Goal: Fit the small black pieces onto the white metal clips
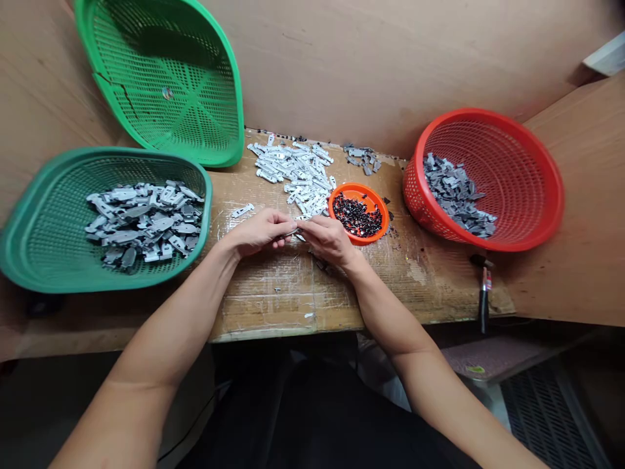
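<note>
My left hand (260, 232) and my right hand (328, 238) meet at the middle of the worn wooden bench (273, 293), fingers pinched together round a small light metal part (295, 230) held between them. Just beyond my hands lies a pile of white metal strips (295, 170). A small orange bowl (336, 197) of tiny dark pieces sits right beside my right hand. One loose white strip (243, 210) lies left of the pile.
A green basket (43, 234) of grey metal parts is at the left. An empty green basket (166, 78) leans on the back wall. A red basket (517, 176) with dark grey parts stands at the right. A pen-like tool (484, 296) lies at the bench's right edge.
</note>
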A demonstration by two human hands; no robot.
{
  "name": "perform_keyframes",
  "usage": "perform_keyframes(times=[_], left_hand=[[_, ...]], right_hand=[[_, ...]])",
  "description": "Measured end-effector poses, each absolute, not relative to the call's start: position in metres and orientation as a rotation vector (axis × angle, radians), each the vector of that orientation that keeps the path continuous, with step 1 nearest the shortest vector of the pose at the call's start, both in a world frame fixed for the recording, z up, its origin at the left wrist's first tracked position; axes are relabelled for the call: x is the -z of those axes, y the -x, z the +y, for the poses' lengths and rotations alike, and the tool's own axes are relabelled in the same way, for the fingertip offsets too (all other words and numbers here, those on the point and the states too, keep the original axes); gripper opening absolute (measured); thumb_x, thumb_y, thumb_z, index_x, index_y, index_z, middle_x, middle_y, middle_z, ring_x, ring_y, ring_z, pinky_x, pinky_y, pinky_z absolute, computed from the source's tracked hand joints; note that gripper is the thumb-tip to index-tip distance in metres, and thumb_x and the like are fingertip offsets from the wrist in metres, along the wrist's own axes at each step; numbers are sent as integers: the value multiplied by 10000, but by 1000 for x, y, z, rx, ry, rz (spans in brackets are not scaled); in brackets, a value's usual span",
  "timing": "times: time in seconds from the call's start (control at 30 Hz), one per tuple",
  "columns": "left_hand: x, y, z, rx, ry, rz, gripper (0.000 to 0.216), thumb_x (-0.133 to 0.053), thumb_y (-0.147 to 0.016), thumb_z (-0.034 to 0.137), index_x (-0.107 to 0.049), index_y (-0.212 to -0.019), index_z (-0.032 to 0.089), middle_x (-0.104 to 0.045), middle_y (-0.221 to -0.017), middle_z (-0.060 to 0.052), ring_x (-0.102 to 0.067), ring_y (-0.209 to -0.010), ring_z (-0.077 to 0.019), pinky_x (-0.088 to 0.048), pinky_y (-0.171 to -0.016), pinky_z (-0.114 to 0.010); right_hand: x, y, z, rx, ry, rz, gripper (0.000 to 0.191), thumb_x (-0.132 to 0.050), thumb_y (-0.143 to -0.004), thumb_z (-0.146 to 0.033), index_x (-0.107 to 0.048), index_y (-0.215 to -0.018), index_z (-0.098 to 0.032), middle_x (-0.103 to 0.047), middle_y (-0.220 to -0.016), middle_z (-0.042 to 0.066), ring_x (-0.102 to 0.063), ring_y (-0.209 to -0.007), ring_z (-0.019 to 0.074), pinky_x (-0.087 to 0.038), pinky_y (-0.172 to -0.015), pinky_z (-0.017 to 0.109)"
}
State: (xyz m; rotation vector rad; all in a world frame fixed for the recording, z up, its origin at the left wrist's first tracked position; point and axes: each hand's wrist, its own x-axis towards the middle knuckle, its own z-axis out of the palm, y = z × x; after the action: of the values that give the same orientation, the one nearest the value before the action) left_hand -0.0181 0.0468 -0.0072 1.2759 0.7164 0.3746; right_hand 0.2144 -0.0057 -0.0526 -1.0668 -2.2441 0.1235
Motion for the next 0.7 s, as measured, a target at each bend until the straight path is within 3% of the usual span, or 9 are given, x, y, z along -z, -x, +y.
perform_keyframes(times=[0.13,0.3,0.53,0.7], left_hand=[[14,11,44,-476,-1402,783,271,-747,-919,345,-694,-720,168,-618,-653,-4,-535,-578,-100,-412,-549,-212],[15,6,43,-494,-1453,734,301,-763,-882,419,-664,-724,183,-590,-641,12,-524,-579,-113,-405,-566,-233],[14,5,38,-498,-1418,678,265,-763,-877,415,-636,-784,202,-564,-665,29,-485,-583,-122,-382,-576,-254],[23,-2,33,-583,-1608,805,195,-674,-888,343,-638,-761,200,-563,-655,30,-472,-598,-132,-348,-570,-265]], right_hand=[[53,-219,-4,-445,1077,-2091,285,-689,-1077,-343,-745,-1321,-206,-748,-924,36,-647,-752,163,-545,-741,313],[40,-218,-5,-716,1117,-1937,248,-762,-1005,-359,-782,-1200,-206,-797,-1016,64,-683,-825,186,-547,-790,340],[26,-216,-8,-940,1179,-1809,265,-760,-942,-361,-760,-1152,-200,-739,-875,20,-604,-750,170,-488,-725,316],[23,-217,-7,-995,1263,-1746,207,-722,-906,-387,-690,-864,-187,-635,-711,-18,-505,-637,133,-398,-627,285]])
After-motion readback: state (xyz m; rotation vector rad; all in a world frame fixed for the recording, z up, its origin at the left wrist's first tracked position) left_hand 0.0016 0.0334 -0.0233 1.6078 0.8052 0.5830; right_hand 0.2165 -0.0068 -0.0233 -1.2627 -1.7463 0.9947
